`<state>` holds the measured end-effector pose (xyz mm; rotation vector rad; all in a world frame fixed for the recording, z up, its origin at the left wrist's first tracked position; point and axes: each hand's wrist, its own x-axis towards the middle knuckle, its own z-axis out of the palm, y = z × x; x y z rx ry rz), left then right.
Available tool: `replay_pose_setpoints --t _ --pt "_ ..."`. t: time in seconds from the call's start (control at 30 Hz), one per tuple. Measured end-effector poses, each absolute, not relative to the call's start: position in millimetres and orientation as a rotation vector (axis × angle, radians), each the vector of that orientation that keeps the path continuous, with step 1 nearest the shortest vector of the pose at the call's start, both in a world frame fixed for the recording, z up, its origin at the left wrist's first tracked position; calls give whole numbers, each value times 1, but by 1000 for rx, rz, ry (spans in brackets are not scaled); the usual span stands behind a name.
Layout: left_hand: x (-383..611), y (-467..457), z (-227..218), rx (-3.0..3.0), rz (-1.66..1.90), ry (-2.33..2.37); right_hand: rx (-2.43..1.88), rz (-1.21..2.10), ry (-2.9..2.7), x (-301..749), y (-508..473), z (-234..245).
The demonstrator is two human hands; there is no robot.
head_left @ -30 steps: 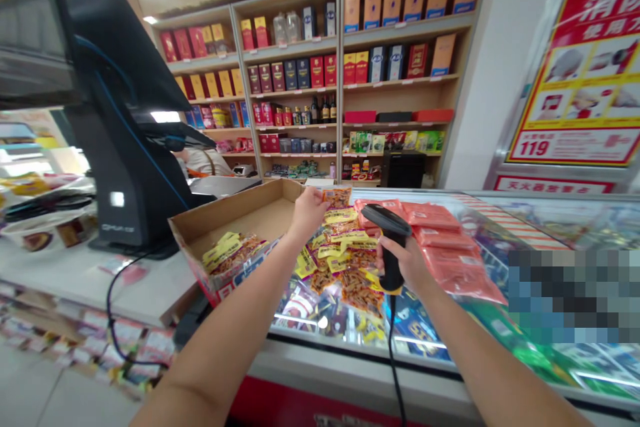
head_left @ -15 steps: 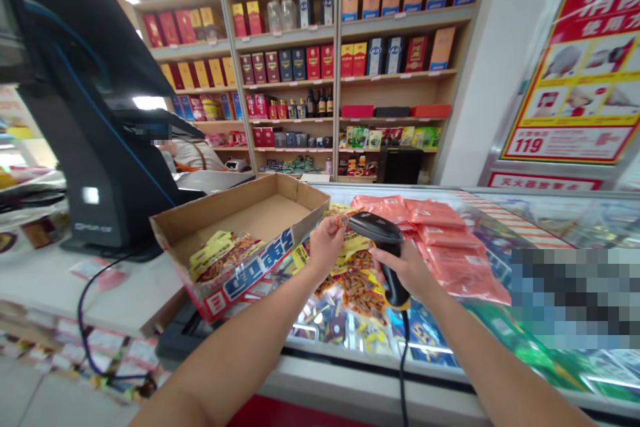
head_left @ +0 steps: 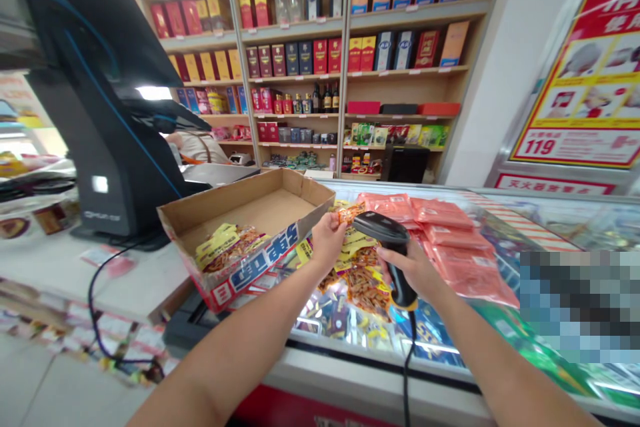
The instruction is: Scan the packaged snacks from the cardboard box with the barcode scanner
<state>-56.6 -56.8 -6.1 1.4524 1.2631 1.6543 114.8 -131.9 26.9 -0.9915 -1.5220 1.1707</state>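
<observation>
My right hand (head_left: 411, 263) is wrapped round the grip of a black barcode scanner (head_left: 384, 227), whose cable hangs down over the counter front. Just left of the scanner's head, my left hand (head_left: 329, 235) pinches a small orange and yellow snack packet (head_left: 351, 213). The scanner's nose is close to that packet; whether they touch I cannot tell. Below both hands, several more snack packets (head_left: 369, 286) lie on the glass counter. To the left, a cardboard box (head_left: 173, 227) stands open with a few yellow snack packets (head_left: 227, 247) inside.
Pink-red flat packages (head_left: 453, 237) are stacked right of the scanner. A black monitor stand (head_left: 120, 167) rises at the left, with a cable (head_left: 93, 300) looping off the white counter. Green packages (head_left: 530, 340) lie at the right. Shelves of boxes and bottles (head_left: 295, 60) stand behind.
The view has shifted slightly, so most things sit a little further right. The left hand has brought more of the orange packet into sight by the scanner head. Both grips are unchanged.
</observation>
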Motion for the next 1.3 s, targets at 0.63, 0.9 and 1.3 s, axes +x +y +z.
replay_pose_setpoints --t 0.63,0.9,1.3 --pt "-57 -55 -3 1363 1635 1183 -999 1138 -1440 119 -123 20" --pt "-68 -48 -2 1613 1764 1405 -1009 1083 -1345 120 -122 24" --pt "-142 -57 122 2395 765 1761 -984 1094 -1315 114 -124 27"
